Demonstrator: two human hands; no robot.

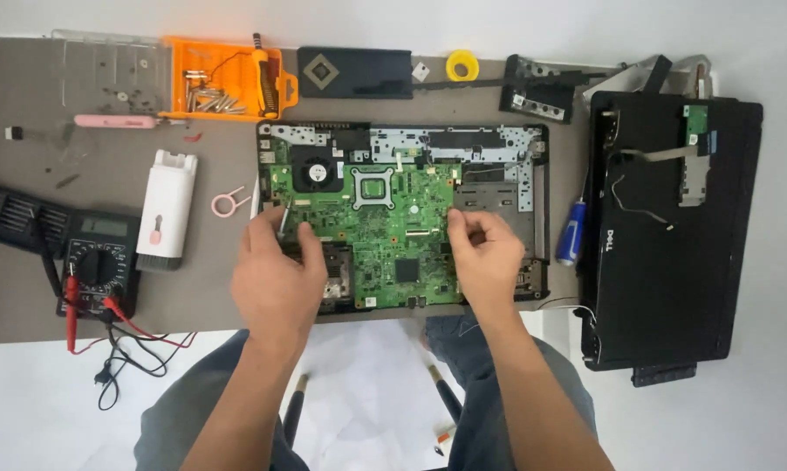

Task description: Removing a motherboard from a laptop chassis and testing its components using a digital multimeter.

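Both hands on a green circuit board (385, 231) in an opened laptop base (402, 139).

Left hand (276, 270), grip pinching a thin metal tool (283, 220); right hand (485, 257), fingertips pinched at the board's 3 o'clock edge, contents unclear. Blue screwdriver (571, 234) at 3 o'clock, multimeter (97, 262) at 9, on the table (27, 174).

Seen from above, an opened laptop base (533, 166) lay on a grey mat, its green motherboard (385, 235) exposed. The left hand (276, 275) gripped the board's left edge, thumb and fingers curled beside a small metal part. The right hand (485, 257) pinched the board's right edge. A blue-handled screwdriver (571, 232) lay just right of the base, beside the black laptop lid (673, 262). A multimeter (97, 262) with red leads and an orange bit case (223, 80) sat to the left.
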